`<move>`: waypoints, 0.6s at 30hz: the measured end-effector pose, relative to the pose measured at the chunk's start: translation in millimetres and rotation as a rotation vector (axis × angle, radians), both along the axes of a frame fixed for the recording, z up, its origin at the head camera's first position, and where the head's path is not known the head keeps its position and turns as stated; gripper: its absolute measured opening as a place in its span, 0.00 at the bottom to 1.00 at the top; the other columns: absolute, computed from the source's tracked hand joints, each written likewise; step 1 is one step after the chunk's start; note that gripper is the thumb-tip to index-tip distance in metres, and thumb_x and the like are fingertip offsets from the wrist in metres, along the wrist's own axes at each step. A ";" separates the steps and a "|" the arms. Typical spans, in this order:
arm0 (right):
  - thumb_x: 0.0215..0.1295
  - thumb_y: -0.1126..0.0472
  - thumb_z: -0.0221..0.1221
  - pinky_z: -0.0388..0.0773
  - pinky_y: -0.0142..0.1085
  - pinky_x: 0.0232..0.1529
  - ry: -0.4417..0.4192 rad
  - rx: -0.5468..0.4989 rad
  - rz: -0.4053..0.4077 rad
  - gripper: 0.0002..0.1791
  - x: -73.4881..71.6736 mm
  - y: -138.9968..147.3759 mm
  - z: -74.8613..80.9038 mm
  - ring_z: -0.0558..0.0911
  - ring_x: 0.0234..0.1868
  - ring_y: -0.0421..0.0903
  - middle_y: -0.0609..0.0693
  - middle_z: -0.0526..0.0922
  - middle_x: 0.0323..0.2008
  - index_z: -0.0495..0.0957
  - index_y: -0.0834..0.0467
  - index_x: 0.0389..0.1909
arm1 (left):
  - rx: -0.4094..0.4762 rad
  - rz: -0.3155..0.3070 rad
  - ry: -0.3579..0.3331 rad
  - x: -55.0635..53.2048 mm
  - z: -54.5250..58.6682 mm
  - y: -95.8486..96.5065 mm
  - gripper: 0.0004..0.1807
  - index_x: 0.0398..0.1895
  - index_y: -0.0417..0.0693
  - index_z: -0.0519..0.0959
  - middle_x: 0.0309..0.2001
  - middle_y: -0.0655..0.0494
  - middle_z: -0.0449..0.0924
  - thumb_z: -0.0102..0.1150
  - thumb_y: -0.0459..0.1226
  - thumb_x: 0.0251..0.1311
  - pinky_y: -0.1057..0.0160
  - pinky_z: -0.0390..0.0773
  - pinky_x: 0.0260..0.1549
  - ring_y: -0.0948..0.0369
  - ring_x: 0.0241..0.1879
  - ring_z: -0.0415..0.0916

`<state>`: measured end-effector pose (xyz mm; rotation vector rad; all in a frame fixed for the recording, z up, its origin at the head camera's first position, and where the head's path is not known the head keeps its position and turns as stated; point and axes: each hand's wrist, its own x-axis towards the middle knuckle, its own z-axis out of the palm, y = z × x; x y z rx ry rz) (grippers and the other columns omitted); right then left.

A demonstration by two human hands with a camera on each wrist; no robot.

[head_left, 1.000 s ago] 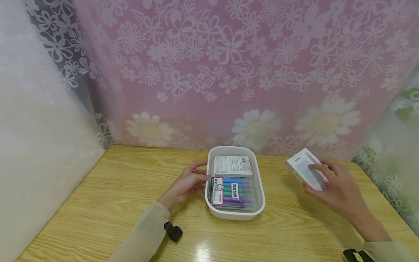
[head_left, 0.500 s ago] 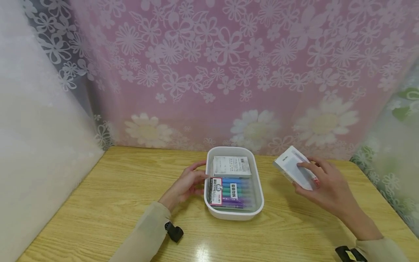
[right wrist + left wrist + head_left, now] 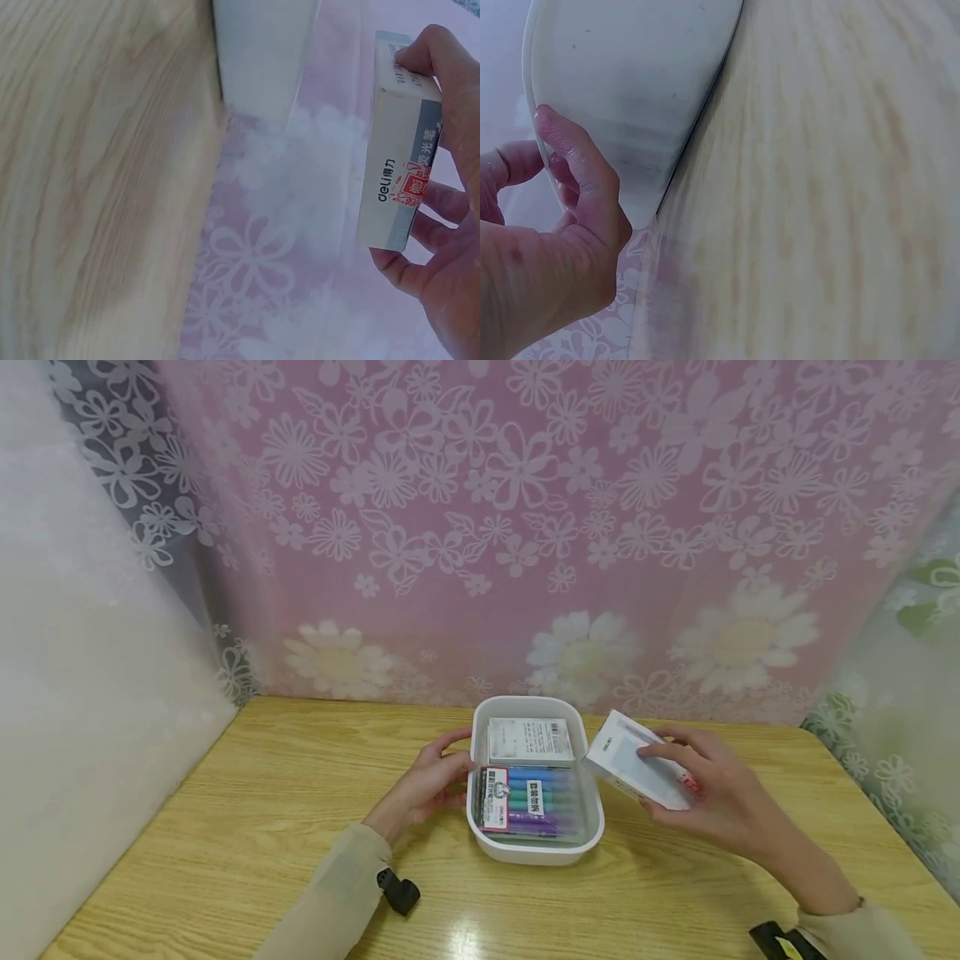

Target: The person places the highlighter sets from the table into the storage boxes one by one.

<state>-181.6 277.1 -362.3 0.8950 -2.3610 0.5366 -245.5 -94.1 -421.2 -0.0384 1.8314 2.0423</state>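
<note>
A white plastic bin (image 3: 536, 856) with rounded corners stands on the table. Inside, a white printed box (image 3: 529, 739) lies toward the back and a clear pack of blue, green and purple pens (image 3: 555, 802) toward the front. My left hand (image 3: 433, 785) holds the bin's left rim, fingers bent against the outer wall (image 3: 630, 112) in the left wrist view. My right hand (image 3: 708, 793) grips a white highlighter box (image 3: 394, 161) with red print and deli lettering, thumb on one side and fingers on the other. This box is raised and tilted, its left corner close to the bin's right rim.
The wood-grain table (image 3: 300, 827) extends to both sides of the bin. A pink flowered curtain (image 3: 450, 568) hangs along its back edge, with pale sheeting (image 3: 97, 652) at the left. A black wrist camera (image 3: 397, 892) sits on the left sleeve.
My right hand has carried the highlighter box leftward from the table's right side up to the bin's right rim. The left hand has stayed on the bin.
</note>
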 end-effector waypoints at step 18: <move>0.34 0.61 0.78 0.78 0.31 0.31 -0.042 0.035 0.063 0.33 1.2 -33.2 2.1 0.77 0.50 0.47 0.51 0.81 0.57 0.83 0.44 0.49 | 0.041 -0.078 0.027 0.0 -0.3 -8.8 0.36 0.78 0.54 0.61 0.58 0.44 0.80 0.55 0.32 0.66 0.64 0.84 0.31 0.61 0.43 0.81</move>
